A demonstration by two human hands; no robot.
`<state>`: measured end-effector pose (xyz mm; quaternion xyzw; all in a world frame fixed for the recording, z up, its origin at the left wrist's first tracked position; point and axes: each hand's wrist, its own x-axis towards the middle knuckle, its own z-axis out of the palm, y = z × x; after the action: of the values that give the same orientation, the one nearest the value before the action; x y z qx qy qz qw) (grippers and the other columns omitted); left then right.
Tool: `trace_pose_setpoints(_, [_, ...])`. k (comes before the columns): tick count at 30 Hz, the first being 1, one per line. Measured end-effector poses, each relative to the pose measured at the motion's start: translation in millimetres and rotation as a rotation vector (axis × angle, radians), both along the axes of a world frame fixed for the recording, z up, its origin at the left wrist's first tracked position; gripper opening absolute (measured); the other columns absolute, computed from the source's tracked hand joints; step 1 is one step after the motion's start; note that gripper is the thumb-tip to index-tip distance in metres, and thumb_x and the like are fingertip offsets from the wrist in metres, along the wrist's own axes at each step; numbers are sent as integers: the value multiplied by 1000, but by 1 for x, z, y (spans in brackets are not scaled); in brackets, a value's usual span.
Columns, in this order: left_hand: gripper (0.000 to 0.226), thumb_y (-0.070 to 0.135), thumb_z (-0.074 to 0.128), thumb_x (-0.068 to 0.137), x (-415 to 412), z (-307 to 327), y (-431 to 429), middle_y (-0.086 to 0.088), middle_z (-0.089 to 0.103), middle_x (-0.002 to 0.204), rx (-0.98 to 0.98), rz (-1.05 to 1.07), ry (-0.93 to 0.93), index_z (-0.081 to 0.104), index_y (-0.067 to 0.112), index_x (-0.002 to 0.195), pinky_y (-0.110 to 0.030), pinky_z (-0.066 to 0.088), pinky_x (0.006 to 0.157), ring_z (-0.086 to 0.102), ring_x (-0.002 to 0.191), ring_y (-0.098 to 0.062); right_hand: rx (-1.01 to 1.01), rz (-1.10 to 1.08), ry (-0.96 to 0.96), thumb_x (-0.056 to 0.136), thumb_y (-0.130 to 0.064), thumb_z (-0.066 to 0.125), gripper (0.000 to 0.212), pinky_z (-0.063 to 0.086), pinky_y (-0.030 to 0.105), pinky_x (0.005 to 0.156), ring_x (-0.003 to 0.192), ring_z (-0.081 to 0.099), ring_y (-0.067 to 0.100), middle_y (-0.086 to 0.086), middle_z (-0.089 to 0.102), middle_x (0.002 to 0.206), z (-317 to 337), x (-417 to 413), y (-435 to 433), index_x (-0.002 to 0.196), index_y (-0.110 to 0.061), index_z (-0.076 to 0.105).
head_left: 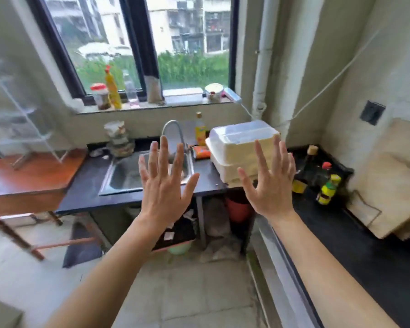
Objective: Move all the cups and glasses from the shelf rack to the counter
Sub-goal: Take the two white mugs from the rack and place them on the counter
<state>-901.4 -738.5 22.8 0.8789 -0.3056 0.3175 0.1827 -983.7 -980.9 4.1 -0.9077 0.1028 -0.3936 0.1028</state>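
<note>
Dark worktop (85, 192) around steel sink (128, 174), window behind it. Left hand (162, 185) and right hand (271, 185) raised before sink, fingers fully splayed, holding nothing.

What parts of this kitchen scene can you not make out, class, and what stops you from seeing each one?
Head view only:
- Shelf rack: motion blur; whether it holds any cups or glasses cannot be told.
- Sink: its right part is hidden behind the left hand.
- White container: lower right hidden by the right hand; contents unseen.
- Bottles on the right counter: labels too blurred to read.
</note>
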Motion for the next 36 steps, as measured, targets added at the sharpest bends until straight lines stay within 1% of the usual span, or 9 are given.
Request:
trace_pose_setpoints(3, [75,53,43,98,53,12,98,-18,3,166,-3,161,1,20,16,158,-66,6,117,0,153,-36,0,144,-7,100,-63,38,74,12,58,121,156,10,39,16,7,171,11,90,87,162,-23,24])
trace_pose_setpoints(8, [76,60,32,97,104,15,226,-10,-6,167,-45,402,82,11,23,159,-61,3,119,-7,153,-29,-25,367,-5,99,-62,42,76,8,55,123,156,10,38,17,6,170,11,191,209,162,-23,24])
trace_pose_setpoints(11, [76,62,27,97,127,5,287,-9,-5,168,-65,528,109,12,23,159,-52,-4,119,-6,154,-28,-52,480,16,99,-62,42,77,15,57,123,155,15,40,21,11,169,-1,243,271,160,-18,28])
trace_pose_setpoints(14, [75,61,27,97,153,-12,340,-9,-4,168,-56,632,137,14,22,159,-56,1,120,-6,154,-27,-63,594,48,97,-59,48,78,18,59,122,155,15,41,21,10,169,-18,299,327,160,-17,29])
trace_pose_setpoints(17, [74,62,25,97,196,-26,383,-10,-4,168,-39,703,175,15,23,159,-59,6,120,-6,154,-28,-51,671,67,98,-60,47,78,15,57,123,156,12,38,19,7,170,-32,360,375,161,-19,26])
trace_pose_setpoints(24, [75,61,22,96,340,-11,451,-10,-4,167,20,807,224,16,21,159,-57,5,121,-5,153,-27,25,761,103,98,-60,45,78,15,54,124,156,11,36,15,6,171,-33,516,458,162,-23,20])
trace_pose_setpoints(28, [72,58,28,98,407,5,495,-12,2,167,65,860,171,22,20,158,-57,8,120,1,153,-29,30,815,104,99,-58,47,78,19,49,122,156,12,35,16,8,170,-14,595,512,162,-21,19])
trace_pose_setpoints(32, [72,58,28,98,449,8,547,-12,5,167,24,907,160,23,19,158,-57,9,119,4,153,-31,45,888,130,99,-54,51,78,26,48,119,155,17,36,17,11,170,-7,650,578,161,-19,20])
trace_pose_setpoints(36, [73,59,25,97,514,-7,620,-12,5,167,-21,898,251,23,18,158,-59,10,119,6,153,-31,-29,915,164,100,-53,48,74,37,50,115,152,26,36,18,16,168,-20,706,650,161,-20,21])
